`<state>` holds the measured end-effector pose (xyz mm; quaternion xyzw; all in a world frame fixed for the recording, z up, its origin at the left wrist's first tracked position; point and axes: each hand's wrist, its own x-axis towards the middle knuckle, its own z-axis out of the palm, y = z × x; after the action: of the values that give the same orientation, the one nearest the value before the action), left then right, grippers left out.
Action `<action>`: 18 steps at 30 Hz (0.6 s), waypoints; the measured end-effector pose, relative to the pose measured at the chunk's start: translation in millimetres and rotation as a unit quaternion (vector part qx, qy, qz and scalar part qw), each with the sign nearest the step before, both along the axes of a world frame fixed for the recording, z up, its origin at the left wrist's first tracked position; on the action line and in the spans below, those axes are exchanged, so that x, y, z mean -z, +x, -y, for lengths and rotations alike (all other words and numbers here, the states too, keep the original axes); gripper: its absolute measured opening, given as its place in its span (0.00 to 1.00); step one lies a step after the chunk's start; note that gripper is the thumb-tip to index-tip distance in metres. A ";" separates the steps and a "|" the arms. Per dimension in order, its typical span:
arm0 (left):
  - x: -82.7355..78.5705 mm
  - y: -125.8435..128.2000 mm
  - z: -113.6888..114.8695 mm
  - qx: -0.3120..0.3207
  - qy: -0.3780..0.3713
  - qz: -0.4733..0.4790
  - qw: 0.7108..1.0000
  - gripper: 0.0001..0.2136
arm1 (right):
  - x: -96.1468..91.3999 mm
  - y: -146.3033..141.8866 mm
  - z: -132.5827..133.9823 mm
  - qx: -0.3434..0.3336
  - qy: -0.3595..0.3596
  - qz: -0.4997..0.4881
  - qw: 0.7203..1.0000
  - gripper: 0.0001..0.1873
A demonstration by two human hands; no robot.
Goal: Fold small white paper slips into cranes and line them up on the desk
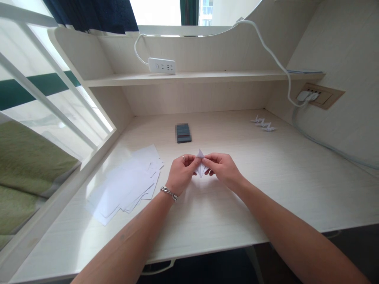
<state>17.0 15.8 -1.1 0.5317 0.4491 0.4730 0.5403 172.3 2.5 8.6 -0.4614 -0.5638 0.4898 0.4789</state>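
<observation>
**Head view of a pale wooden desk, read from left to right.**

**Far left:** a green blanket lies beyond white rails.

**Left of centre:** a loose stack of white sheets lies fanned on the desk, near the left hand but apart from it.

**Centre:** the left hand has a ring on one finger and a chain bracelet at the wrist. It meets the right hand over the middle of the desk. Each hand pinches one side of a small folded paper between thumb and fingertips, with the other fingers curled in. The folded paper sits between the two hands, one point up and one point down. Whether it rests on the desk or is held just above it cannot be told.

**Behind the hands:** a dark flat object, blurred, lies on the desk. Above it, a white power strip rests on the shelf.

**Right:** several small folded paper figures stand in a row near the back of the desk, well apart from the hands.

**Far right:** a wall socket holds white plugs. A white cable runs from it up past the shelf.
</observation>
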 end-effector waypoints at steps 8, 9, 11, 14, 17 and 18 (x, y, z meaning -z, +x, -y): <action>-11.3 -1.6 6.3 0.065 -0.047 -0.019 0.997 0.15 | 1.4 6.9 -4.2 0.044 0.035 -0.015 0.998 0.11; -12.3 -1.7 7.1 0.078 -0.045 -0.035 0.995 0.14 | 1.8 7.4 -4.6 0.046 0.037 -0.025 0.998 0.12; -13.1 -2.4 7.7 0.101 -0.037 -0.069 0.992 0.13 | 1.8 8.1 -4.8 0.042 0.037 -0.040 0.998 0.13; -12.6 -4.6 6.7 0.123 -0.035 -0.103 0.986 0.13 | 0.0 8.9 -4.0 0.035 0.026 -0.062 0.997 0.11; -12.6 -6.9 5.2 0.136 -0.042 -0.116 0.983 0.13 | -3.2 9.8 -2.7 0.042 0.005 -0.074 0.996 0.09; -12.9 -7.3 4.9 0.138 -0.043 -0.116 0.983 0.13 | -4.5 10.1 -2.3 0.046 -0.003 -0.077 0.996 0.09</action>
<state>9.7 10.9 11.8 0.6162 0.4511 0.3088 0.5669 182.3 4.8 13.1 -0.4488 -0.5019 0.5031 0.5418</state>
